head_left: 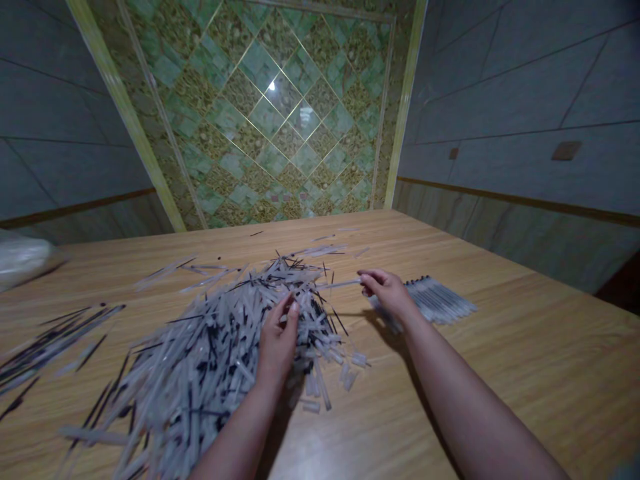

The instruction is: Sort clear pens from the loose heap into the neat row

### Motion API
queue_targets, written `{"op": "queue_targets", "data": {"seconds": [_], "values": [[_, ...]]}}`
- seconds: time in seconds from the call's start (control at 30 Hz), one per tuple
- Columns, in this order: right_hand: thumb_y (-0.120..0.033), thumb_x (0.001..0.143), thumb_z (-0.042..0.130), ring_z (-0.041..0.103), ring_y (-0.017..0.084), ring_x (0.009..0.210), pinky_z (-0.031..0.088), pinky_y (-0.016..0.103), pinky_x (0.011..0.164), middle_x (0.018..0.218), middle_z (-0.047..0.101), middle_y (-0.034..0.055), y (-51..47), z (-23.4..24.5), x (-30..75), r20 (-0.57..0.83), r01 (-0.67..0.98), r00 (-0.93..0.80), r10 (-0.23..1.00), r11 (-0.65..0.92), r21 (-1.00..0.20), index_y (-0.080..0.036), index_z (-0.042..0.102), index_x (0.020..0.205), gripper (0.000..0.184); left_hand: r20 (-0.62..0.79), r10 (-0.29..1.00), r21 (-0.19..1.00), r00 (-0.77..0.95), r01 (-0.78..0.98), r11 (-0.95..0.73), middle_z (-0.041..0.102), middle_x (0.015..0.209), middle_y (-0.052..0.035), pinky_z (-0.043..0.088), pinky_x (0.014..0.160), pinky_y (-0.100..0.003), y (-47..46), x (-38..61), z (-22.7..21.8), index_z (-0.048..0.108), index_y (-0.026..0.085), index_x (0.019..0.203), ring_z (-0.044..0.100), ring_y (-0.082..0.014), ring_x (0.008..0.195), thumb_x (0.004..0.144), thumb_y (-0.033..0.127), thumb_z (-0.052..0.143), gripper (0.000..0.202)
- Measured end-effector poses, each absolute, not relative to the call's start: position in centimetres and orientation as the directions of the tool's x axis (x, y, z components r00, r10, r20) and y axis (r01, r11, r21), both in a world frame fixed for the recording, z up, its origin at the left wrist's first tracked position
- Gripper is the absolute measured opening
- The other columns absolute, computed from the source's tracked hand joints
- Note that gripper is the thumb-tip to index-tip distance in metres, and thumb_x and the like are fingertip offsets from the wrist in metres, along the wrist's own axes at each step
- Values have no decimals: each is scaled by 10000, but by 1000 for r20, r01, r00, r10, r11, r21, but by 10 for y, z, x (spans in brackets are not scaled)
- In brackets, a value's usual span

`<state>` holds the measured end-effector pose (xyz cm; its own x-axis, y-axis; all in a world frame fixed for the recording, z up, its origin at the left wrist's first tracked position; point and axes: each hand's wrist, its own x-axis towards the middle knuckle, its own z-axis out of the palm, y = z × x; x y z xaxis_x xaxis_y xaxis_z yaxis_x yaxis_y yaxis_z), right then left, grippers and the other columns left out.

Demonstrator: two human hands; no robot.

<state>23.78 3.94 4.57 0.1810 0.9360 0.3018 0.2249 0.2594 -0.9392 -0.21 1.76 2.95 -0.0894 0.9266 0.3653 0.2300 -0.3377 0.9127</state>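
A big heap of clear plastic pen barrels mixed with thin black refills [210, 353] covers the wooden table [525, 360] in front of me. My left hand [278, 340] rests on the heap's right side, fingers curled and pinched among the pieces; what it grips is hidden. My right hand [387, 291] is closed around a clear pen barrel [340, 284] that points left, held just above the table. Right behind that hand lies a neat row of assembled pens [437, 300].
Loose black refills [45, 340] lie scattered at the table's left. A clear plastic bag [20, 257] sits at the far left edge. Tiled walls close in behind and to the right of the table.
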Motion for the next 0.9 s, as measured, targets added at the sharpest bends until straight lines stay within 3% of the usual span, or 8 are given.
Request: {"op": "queue_targets", "data": {"seconds": [0.17,0.3,0.37,0.43,0.57,0.63,0.73,0.9], "values": [[-424,673,542,587,171,629,451,287,594,769,655,92,44,33,317,378,421,573,727,135,-897,-107,633,939,424,397,917,884,-30,283,-373,614,1082,-76,430,823,-311,11,-1,35,621,210,1048,536,-199,1021,785,387,474,349],[-392,664,513,600,218,708,431,308,642,790,669,110,20,14,373,442,596,720,535,-149,-789,-136,662,877,364,388,922,883,-4,287,-370,632,1022,-74,454,773,-309,11,0,36,650,204,991,559,-206,963,773,388,480,332],[-376,669,494,596,226,723,419,305,626,792,670,110,6,0,391,448,647,712,540,-259,-717,-155,660,872,343,370,929,891,-1,284,-355,634,1009,-75,462,759,-319,13,-1,34,650,198,992,566,-213,944,768,393,478,342],[-360,661,496,586,234,720,405,318,626,778,667,101,-5,-13,400,397,697,676,620,-366,-616,-176,660,851,312,360,933,894,2,286,-345,634,1005,-75,464,764,-327,15,-1,32,651,198,989,570,-214,933,768,392,475,342],[-376,647,522,533,300,831,362,412,693,767,651,112,-11,-24,399,349,757,645,680,-505,-414,-205,673,789,269,364,931,890,1,295,-348,630,1022,-71,466,766,-320,18,-2,27,645,198,998,575,-202,916,778,386,461,343],[-367,668,510,501,306,905,343,432,742,851,645,130,-6,-18,388,435,795,602,669,-455,-401,-201,676,816,277,364,931,893,-5,286,-347,633,1016,-75,473,745,-312,19,-2,26,642,190,1005,580,-198,902,778,387,457,353],[-337,702,480,512,261,920,342,397,821,910,644,114,6,0,357,541,870,442,716,-193,-454,-178,671,857,292,331,944,911,-18,265,-314,643,985,-80,484,670,-287,20,-2,25,640,177,1009,593,-192,853,768,400,465,373],[-327,735,499,572,208,804,410,326,730,863,671,66,21,19,268,431,702,122,894,229,-674,-204,671,890,262,253,967,934,1,259,-245,658,918,-70,465,563,-251,22,-5,23,630,166,1029,611,-172,745,752,428,472,413]]}}
